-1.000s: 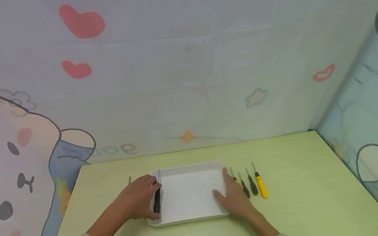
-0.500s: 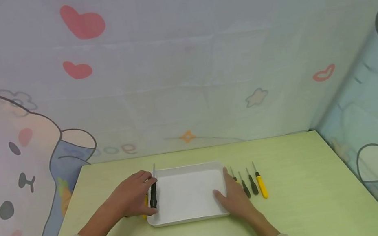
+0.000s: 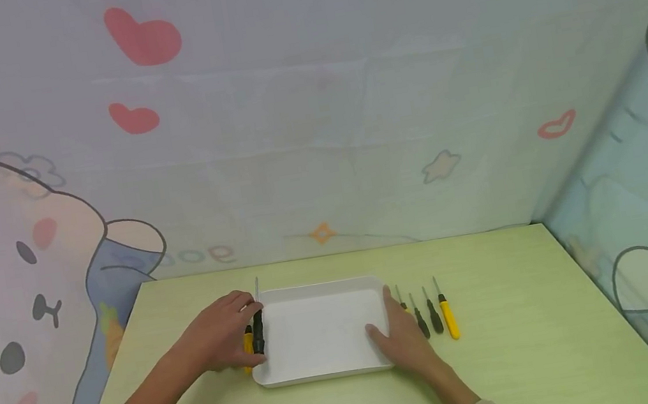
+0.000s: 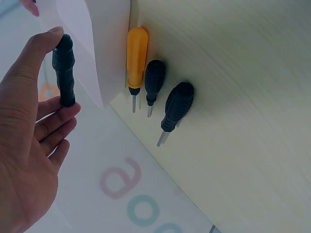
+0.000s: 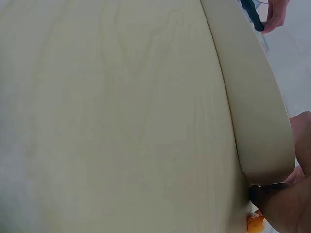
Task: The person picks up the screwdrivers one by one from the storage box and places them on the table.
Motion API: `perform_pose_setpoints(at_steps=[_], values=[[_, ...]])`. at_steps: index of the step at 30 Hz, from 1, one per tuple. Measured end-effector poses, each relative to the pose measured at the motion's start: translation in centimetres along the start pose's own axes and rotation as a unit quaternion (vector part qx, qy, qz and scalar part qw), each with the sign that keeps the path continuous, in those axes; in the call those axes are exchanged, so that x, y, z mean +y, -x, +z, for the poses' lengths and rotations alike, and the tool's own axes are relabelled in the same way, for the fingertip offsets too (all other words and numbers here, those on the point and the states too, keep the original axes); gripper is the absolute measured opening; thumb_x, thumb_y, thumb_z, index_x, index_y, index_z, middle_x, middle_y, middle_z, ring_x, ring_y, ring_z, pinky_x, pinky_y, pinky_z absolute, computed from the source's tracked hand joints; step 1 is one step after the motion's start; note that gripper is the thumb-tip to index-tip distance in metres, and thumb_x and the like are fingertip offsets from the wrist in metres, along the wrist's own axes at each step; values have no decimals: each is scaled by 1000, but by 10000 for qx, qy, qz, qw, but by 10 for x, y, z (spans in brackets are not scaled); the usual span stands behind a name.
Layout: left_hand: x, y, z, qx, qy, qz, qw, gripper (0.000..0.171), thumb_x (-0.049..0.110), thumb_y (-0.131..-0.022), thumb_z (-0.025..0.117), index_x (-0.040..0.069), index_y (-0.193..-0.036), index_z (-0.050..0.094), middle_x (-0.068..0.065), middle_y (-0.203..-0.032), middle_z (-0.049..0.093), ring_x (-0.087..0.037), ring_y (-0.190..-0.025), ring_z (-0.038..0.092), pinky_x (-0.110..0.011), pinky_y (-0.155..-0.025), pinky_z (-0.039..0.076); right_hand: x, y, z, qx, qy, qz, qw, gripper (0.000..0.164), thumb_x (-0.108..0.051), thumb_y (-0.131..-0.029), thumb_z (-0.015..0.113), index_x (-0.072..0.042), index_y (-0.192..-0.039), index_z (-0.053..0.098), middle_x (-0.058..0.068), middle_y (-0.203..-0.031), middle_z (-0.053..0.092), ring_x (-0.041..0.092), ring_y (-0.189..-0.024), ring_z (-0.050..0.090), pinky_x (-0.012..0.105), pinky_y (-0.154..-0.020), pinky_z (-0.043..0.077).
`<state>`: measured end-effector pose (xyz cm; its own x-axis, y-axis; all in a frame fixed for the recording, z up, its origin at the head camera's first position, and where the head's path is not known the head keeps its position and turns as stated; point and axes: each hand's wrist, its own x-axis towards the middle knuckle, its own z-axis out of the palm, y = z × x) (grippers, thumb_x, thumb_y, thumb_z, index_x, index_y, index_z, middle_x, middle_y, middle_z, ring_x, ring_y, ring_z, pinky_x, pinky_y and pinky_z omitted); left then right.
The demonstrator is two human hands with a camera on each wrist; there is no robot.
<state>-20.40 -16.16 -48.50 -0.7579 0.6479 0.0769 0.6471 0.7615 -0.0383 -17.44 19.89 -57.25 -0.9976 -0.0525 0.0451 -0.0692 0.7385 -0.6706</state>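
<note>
My left hand [image 3: 221,335] holds a black-handled screwdriver [image 3: 258,334] over the tray's left rim, shaft pointing away. In the left wrist view, thumb and fingertips pinch its black handle [image 4: 64,70] near both ends. My right hand [image 3: 408,340] grips the right side of the white tray [image 3: 320,337], thumb inside and fingers outside. Beside the tray's left wall lie a yellow screwdriver [image 4: 137,58] and two black ones, the nearer-to-wall [image 4: 154,80] and the outer one [image 4: 178,106]; my left hand mostly hides them in the head view.
Right of the tray, a yellow screwdriver [image 3: 449,316] and two black screwdrivers, one [image 3: 434,317] beside the other [image 3: 422,324], lie in a row. Another one, with some yellow [image 3: 405,309], is partly behind my right hand. A printed cloth [image 3: 312,126] hangs behind the table [image 3: 530,339].
My left hand has carried the black screwdriver left, from over the tray's inside to its left rim. The yellow screwdriver outside has come into view. My right hand stays put.
</note>
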Motion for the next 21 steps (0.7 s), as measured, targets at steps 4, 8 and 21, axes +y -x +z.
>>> perform_pose_setpoints(at_steps=[4, 8, 21], values=[[-1, 1, -1, 84, -11, 25, 10000, 89, 66, -69, 78, 4, -130, 60, -11, -128, 56, -28, -122, 51, -45, -103, 46, 1, -1, 1, -10, -19, -9, 10000, 88, -37, -97, 60, -5, -159, 8, 17, -162, 22, 36, -147, 25, 50, -118, 22], [-6, 2, -1, 157, -5, 68, 9999, 89, 66, -69, 78, 3, -130, 60, -10, -127, 56, -27, -121, 52, -44, -101, 47, 1, -1, 1, -15, -33, -28, 10000, 88, -37, -97, 60, -5, -159, 8, 16, -162, 22, 35, -147, 25, 50, -118, 22], [-14, 8, -7, 286, -70, -7, 9996, 88, 64, -69, 78, 4, -131, 59, -10, -128, 56, -27, -121, 51, -45, -99, 48, 1, 0, 1, 71, -19, -135, 9999, 87, -35, -96, 62, -2, -159, 11, 19, -161, 25, 37, -146, 28, 51, -117, 24]])
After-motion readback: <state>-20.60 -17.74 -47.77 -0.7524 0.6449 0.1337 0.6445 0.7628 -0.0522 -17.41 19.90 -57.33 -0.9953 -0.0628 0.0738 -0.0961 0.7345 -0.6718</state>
